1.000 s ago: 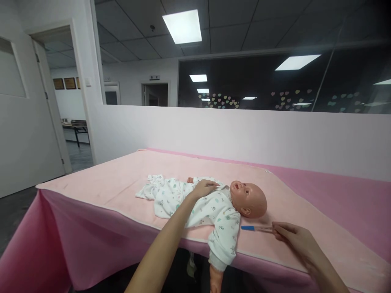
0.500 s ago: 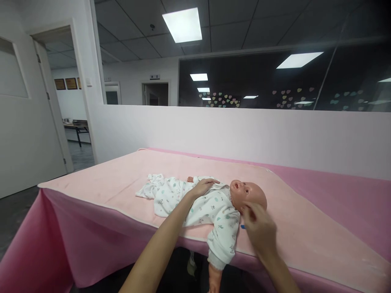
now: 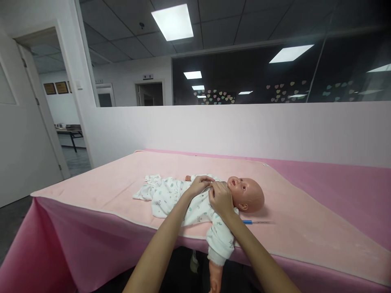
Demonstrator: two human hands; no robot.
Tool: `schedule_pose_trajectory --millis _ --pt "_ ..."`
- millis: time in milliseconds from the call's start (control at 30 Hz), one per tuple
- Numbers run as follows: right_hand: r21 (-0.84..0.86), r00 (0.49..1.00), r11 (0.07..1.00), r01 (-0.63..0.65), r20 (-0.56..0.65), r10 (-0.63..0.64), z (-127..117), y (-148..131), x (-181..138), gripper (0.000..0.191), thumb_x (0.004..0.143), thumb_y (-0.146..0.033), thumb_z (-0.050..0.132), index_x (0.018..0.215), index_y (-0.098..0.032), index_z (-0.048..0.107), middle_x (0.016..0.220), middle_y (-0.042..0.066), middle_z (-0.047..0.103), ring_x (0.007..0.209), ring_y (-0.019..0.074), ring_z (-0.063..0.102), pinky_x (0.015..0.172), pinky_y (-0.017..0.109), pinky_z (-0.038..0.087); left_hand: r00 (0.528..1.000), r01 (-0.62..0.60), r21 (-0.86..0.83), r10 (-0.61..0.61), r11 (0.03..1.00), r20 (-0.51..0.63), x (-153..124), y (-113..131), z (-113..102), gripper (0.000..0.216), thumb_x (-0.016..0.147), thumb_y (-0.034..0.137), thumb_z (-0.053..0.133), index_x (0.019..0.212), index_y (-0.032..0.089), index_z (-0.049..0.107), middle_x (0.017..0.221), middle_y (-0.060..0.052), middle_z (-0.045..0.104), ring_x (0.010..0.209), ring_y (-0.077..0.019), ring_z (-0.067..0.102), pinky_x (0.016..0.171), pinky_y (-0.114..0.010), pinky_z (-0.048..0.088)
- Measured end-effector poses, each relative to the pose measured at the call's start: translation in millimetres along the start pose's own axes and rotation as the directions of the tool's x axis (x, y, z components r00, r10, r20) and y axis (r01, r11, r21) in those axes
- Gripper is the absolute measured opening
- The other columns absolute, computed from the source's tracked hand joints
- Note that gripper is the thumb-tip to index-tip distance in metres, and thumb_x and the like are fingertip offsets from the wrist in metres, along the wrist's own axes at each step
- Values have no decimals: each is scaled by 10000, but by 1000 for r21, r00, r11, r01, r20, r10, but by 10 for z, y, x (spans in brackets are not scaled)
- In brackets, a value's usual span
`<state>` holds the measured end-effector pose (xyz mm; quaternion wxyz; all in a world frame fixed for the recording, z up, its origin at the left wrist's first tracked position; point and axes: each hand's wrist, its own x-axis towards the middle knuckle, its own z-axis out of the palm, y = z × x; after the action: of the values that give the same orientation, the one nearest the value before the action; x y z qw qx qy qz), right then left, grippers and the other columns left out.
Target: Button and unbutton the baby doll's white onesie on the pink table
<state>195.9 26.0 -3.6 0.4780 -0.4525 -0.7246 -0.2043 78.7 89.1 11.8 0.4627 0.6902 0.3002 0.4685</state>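
Doll lies on its back at the near edge of the pink-covered table, head view. Long axis runs roughly along that edge: feet end toward the table's left edge, head toward the right. Torso sits straight ahead of the person and both hands are on its upper chest, so no gap to close. Right hand is nearer the head, up by the collar; left hand is just beside it on the feet side, fingertips about meeting. Left fingers are loosely stretched over the chest, right fingers are curled in; can't tell if either pinches cloth.

Looks: bald, shiny tan plastic head; white outfit with small green and grey prints, rumpled at the legs. Near arm hangs over the near edge. Thin blue-ended stick lies between head and near edge, apart from both hands.
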Motion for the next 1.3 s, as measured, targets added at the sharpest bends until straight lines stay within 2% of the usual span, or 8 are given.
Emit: schedule_pose_trajectory --millis 167,267,367,567,800,967,1167,1300 --pt "155 997 987 30 -70 -20 -40 15 -90 212 630 -42 375 695 -167 534 701 51 556 725 182 488 667 288 371 971 -7 -201 -41 980 -235 3 19 -67 235 594 195 655 819 128 659 819 -43 654 719 -116 568 716 -244 431" --pt "220 983 976 -9 -176 49 -40 29 -125 272 618 -6 339 708 -167 539 709 51 559 713 176 490 651 284 387 951 17 -322 -115 947 -288 -4 40 -104 330 600 240 683 915 152 636 850 -39 655 647 -89 565 680 -245 444" --pt "248 977 969 -12 -205 64 -49 35 -134 288 620 -4 334 722 -170 546 711 51 558 709 178 492 643 290 400 971 30 -281 -95 959 -219 -31 90 -81 343 573 254 718 886 136 647 851 -50 663 690 -105 581 711 -253 450" --pt "248 976 969 -8 -211 62 -73 11 -101 284 661 -20 355 751 -167 580 697 50 557 709 183 499 664 312 425 997 59 24 -60 998 48 -67 132 -16 319 576 303 722 817 99 679 774 -78 682 740 -161 610 716 -269 463" --pt "248 987 969 17 -159 23 -55 25 -91 345 777 -50 344 928 -183 624 786 54 633 755 180 546 704 329 452 996 44 37 -47 998 70 -27 88 -34 301 580 294 696 809 99 683 763 -71 687 730 -163 617 685 -258 470" --pt "342 992 938 65 -121 -25 -39 50 -116 345 829 -75 335 996 -190 613 871 56 647 842 172 564 760 335 468 995 71 -6 -70 997 73 -34 99 -28 255 556 217 688 778 93 686 741 -66 688 731 -159 613 697 -254 461" --pt "355 991 935 16 -132 34 -10 63 -127 296 862 -159 361 1021 -202 607 943 62 651 898 177 581 791 358 484 993 95 -37 -91 995 78 -48 106 -38 313 568 272 706 823 92 681 729 -69 685 724 -170 615 710 -278 465" --pt "303 987 953 9 -153 39 0 69 -130 296 864 -167 368 1049 -208 596 1038 66 625 958 186 562 826 375 473 994 49 -27 -46 998 100 -42 101 -47 288 605 297 685 811 96 686 768 -62 686 775 -180 613 757 -288 459"
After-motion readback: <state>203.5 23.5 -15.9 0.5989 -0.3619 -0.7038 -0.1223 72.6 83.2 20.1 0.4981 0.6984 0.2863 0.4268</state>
